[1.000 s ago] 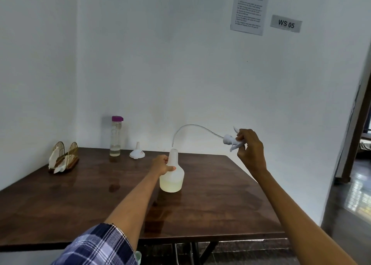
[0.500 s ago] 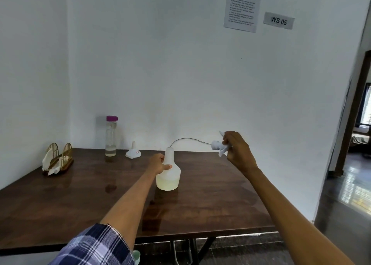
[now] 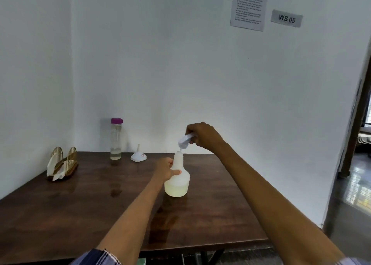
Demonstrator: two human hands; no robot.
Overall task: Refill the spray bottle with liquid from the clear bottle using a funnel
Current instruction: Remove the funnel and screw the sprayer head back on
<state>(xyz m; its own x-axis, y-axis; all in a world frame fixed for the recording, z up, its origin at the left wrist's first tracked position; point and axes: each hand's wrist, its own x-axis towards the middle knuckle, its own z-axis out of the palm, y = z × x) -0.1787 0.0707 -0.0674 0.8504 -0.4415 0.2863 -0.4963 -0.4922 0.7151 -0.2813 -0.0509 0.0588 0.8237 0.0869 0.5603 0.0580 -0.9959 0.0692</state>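
Moved: right hand (image 3: 202, 137) carried sprayer (image 3: 185, 141) from off to the side to just above bottle (image 3: 177, 175) neck.
Right fingers: curled round sprayer.
Left hand (image 3: 165, 170): wrapped round bottle on table (image 3: 60, 214).
Meaning: sprayer seemingly going back in; funnel (image 3: 138, 156), clear bottle (image 3: 116, 139) stood apart behind.

I see a dark brown wooden table (image 3: 60, 214) pushed into the corner of two white walls. Near its far left corner stands a gold wire holder (image 3: 66, 162) with white paper napkins (image 3: 53, 167) tucked in it. High on the back wall hangs a sheet of paper (image 3: 249, 5) with small print I cannot read. Just to the right of it is a grey sign (image 3: 286, 18) that says WS 05. On the far right I see a dark door frame (image 3: 355, 124), and past it a shiny floor (image 3: 357, 186) with light on it.
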